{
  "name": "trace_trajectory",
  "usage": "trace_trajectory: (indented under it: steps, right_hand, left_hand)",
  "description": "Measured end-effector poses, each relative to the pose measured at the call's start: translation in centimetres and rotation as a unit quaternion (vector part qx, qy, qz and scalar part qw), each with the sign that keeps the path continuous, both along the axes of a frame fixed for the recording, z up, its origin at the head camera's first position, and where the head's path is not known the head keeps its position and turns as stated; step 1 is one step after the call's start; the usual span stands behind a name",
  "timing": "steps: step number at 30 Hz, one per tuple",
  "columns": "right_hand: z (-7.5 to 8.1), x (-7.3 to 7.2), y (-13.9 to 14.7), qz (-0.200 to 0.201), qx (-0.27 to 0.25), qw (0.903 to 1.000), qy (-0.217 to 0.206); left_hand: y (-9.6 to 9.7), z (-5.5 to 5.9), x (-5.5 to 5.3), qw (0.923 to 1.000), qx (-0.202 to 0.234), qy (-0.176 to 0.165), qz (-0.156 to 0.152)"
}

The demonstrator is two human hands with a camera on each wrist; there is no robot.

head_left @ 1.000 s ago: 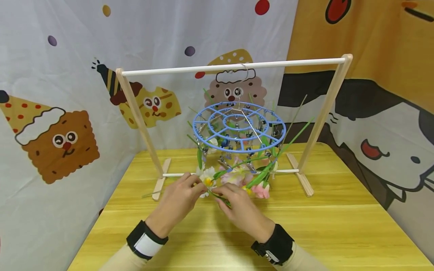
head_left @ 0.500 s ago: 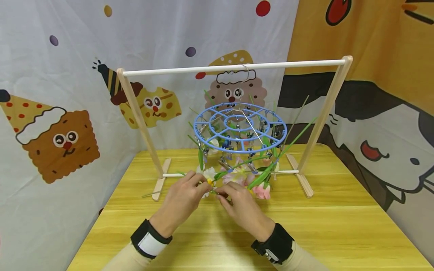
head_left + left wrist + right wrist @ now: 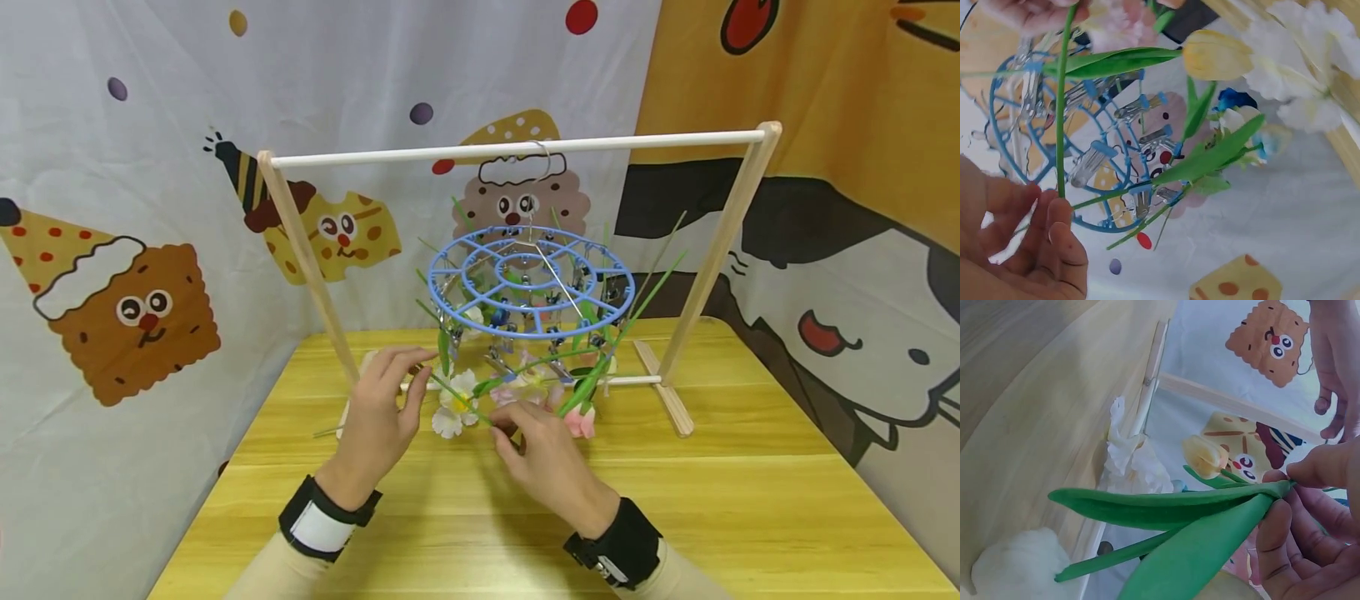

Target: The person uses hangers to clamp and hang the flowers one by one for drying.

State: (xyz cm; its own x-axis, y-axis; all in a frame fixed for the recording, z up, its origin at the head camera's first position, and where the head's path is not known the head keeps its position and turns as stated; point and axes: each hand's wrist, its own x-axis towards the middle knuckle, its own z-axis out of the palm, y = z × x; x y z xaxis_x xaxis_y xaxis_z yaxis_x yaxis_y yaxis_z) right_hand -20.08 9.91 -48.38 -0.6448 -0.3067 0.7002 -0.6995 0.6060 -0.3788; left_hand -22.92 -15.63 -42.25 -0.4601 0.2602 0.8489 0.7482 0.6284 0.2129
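My left hand (image 3: 375,421) pinches one end of a thin green artificial flower stem (image 3: 468,407). The other end is between the thumb and fingers of my right hand (image 3: 546,458). Long green leaves (image 3: 1197,509) fan out from the right hand's grip, and a pale, blurred bloom (image 3: 1016,565) lies beyond them; whether it belongs to this stem, I cannot tell. Just behind the hands, white flowers (image 3: 448,421) and a pink flower (image 3: 580,421) hang under a round blue clip hanger (image 3: 536,333). A yellow tulip (image 3: 1216,55) also hangs there.
The hanger's hook is over the white bar (image 3: 420,153) of a wooden rack standing on the wood-grain table (image 3: 480,533). Metal clips (image 3: 1091,164) dangle beneath the ring. A loose stem (image 3: 326,432) lies near the rack's left foot. Printed cloth (image 3: 300,67) hangs behind.
The left hand has moved left and up from beside the right hand, so more of the stem shows stretched between them. The right hand has shifted slightly right.
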Motion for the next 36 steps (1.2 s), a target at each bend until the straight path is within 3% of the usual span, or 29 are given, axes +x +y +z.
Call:
trace_trajectory:
  steps: [5,15,24,30,36]
  right_hand:
    - [0.1,0.3,0.6,-0.007,-0.012,0.9999,0.002]
    - [0.2,1.1,1.6,0.009,-0.042,0.9991,0.002]
    - [0.7,2.0,2.3,0.027,-0.098,0.9948,-0.003]
    - [0.8,2.6,2.3,0.01,-0.13,0.9914,0.003]
    - [1.0,3.1,2.3,0.023,-0.17,0.9851,-0.016]
  left_hand:
    - [0.1,0.5,-0.9,0.993,0.082,-0.086,-0.001]
    - [1.4,0.8,-1.7,0.9747,0.082,-0.207,-0.014]
    - [3.3,1.0,-1.7,0.9727,0.099,-0.209,-0.019]
    - [4.4,1.2,-2.1,0.9694,0.12,-0.211,-0.039]
    - [5.3,1.6,-2.3,0.9687,0.128,-0.205,-0.058]
